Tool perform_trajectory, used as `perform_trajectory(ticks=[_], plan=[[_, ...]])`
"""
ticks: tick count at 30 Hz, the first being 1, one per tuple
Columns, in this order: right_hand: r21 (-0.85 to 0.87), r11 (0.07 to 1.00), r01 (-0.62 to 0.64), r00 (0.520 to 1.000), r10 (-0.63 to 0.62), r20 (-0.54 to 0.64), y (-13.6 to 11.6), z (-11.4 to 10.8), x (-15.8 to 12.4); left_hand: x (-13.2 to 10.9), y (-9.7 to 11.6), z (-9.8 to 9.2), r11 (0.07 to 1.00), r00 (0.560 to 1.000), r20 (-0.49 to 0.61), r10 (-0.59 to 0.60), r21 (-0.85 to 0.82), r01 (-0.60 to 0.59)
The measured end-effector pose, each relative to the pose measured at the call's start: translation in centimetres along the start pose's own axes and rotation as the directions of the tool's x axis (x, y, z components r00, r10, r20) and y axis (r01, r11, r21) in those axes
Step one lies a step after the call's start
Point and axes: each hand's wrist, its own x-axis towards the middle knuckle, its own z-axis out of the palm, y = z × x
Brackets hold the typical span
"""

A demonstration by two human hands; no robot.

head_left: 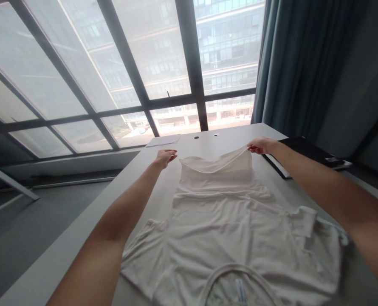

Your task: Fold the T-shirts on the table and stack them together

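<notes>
A white T-shirt (214, 229) lies spread on the white table (138, 191), its neckline and label nearest me and its hem at the far end. My right hand (259, 145) pinches the far right corner of the hem and lifts it, so the hem edge sags between the corners. Just left of the hem's far left corner is my left hand (167, 157), its fingers closed together. A small gap shows between those fingertips and the cloth, and whether they hold anything is too small to tell.
Dark folded cloth (299, 151) with a white-edged item lies at the right edge of the table. Paper sheets (163, 140) rest at the far left corner. Windows and a blue curtain (291, 63) stand behind.
</notes>
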Motion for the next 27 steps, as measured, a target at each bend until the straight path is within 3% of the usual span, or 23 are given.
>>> perform_trajectory(ticks=[3, 7, 11, 15, 22, 27], plan=[[0.044, 0.998, -0.054, 0.998, 0.053, 0.030, -0.1, 0.6, 1.0, 0.2, -0.7, 0.8, 0.999, 0.999, 0.046, 0.009, 0.037, -0.011], [0.064, 0.996, -0.067, 0.998, 0.067, 0.001, 0.7, 2.8, 2.6, 0.0, -1.8, 2.7, 0.973, 0.985, 0.160, 0.059, 0.211, -0.093], [0.062, 0.996, -0.065, 0.998, 0.067, -0.021, 1.9, 4.7, 3.6, -0.3, -2.7, 5.3, 0.891, 0.969, 0.222, 0.104, 0.412, -0.190], [0.049, 0.996, -0.078, 0.996, 0.081, -0.049, 2.8, 4.5, 4.2, -0.3, -3.2, 7.1, 0.800, 0.946, 0.305, 0.111, 0.538, -0.267], [0.051, 0.994, -0.099, 0.989, 0.104, -0.104, 3.5, 3.0, 4.5, -0.5, -2.8, 6.1, 0.691, 0.903, 0.421, 0.086, 0.628, -0.358], [0.060, 0.994, -0.092, 0.989, 0.098, -0.108, 3.5, 3.1, 4.0, -0.4, -2.2, 5.4, 0.701, 0.918, 0.394, 0.053, 0.639, -0.315]])
